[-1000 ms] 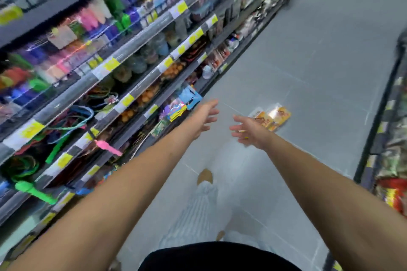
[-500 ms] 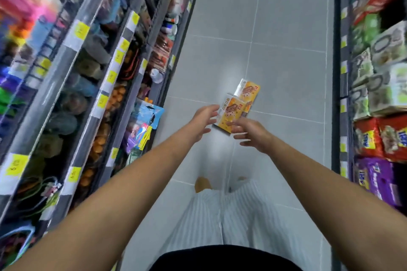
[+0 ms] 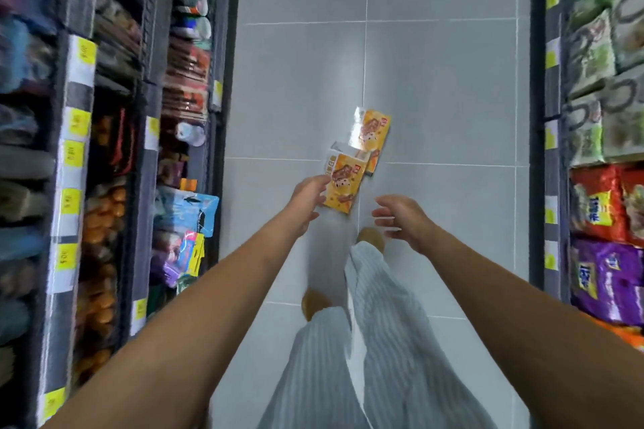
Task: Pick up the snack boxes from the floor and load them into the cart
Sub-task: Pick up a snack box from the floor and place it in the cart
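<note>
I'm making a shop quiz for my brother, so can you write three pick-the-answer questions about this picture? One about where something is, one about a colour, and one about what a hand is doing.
1. Where do the snack boxes lie?
A. in a cart
B. on the grey floor of the aisle
C. on a top shelf

2. What colour are the snack boxes mostly?
A. blue
B. black
C. yellow-orange

3. What is the right hand doing?
A. open, holding nothing
B. gripping a box
C. pressing on a shelf

Answers: 1 B, they lie on the floor between the shelves; 2 C, their fronts show yellow and orange; 3 A, its fingers are loose with nothing in them.
</note>
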A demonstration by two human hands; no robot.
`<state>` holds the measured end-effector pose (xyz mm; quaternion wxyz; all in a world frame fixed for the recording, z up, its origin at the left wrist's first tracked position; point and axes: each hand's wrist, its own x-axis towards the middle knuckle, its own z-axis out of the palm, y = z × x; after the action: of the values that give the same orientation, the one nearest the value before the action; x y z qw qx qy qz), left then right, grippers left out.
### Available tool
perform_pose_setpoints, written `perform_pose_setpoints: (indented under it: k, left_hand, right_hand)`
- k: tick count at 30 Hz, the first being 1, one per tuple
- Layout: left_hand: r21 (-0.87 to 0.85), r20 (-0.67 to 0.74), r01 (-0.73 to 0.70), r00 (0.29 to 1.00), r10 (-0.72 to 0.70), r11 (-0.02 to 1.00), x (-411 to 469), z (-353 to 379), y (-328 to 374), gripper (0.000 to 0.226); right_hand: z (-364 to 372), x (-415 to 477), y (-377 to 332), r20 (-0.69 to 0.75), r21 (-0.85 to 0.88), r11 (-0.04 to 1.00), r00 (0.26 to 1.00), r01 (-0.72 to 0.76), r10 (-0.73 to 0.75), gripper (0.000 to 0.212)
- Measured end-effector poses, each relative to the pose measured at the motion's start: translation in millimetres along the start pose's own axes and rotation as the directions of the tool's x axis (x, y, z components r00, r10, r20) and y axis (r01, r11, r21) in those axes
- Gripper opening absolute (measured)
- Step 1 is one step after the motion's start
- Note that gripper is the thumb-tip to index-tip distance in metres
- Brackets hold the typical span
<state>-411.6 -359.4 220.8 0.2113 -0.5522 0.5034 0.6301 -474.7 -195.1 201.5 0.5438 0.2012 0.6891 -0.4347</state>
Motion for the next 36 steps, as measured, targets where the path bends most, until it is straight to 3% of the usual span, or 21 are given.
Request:
perform_pose_setpoints:
  k: [6, 11, 18, 25, 32, 36]
  left_hand:
    - [-0.04, 0.005, 0.098, 0.995, -0.098, 0.994, 83.6, 24.6, 17.9, 0.043]
    - [-0.093, -0.048, 0.14, 0.988, -0.145, 0.986, 159.4, 31.0, 14.9, 0.023]
    - [0.002, -0.075, 0.117, 0.99, -0.117, 0.993, 299.6, 38.6, 4.4, 0.047]
    - [0.236, -0.082, 0.048, 0.996, -0.029, 0.971, 424.1, 49.5, -6.3, 0.073]
    - [0.261, -0.064, 0.036, 0.998, -0.02, 0.965, 467.7, 44.2, -8.6, 0.06]
    - [0.276, -0.093, 0.061, 0.995, -0.037, 0.959, 454.8, 32.1, -14.1, 0.056]
  right_hand:
    - [-18.3, 82.4, -22.8, -0.057, 0.001, 0.999, 0.997, -0.049, 0.049, 0.013]
    - [-12.0, 163.7, -21.9, -0.061, 0.019, 0.997, 0.995, -0.074, 0.075, 0.012]
    - [10.1, 296.7, -12.6, -0.108, 0.073, 0.989, 0.985, -0.127, 0.134, 0.01]
    - [29.8, 408.8, 6.4, -0.214, 0.201, 0.978, 0.972, -0.056, 0.1, 0.018]
    - [39.0, 452.7, 25.8, -0.186, 0.257, 0.966, 0.982, 0.008, 0.041, 0.035]
    - [47.4, 443.0, 31.4, -0.177, 0.322, 0.944, 0.976, -0.066, 0.128, 0.035]
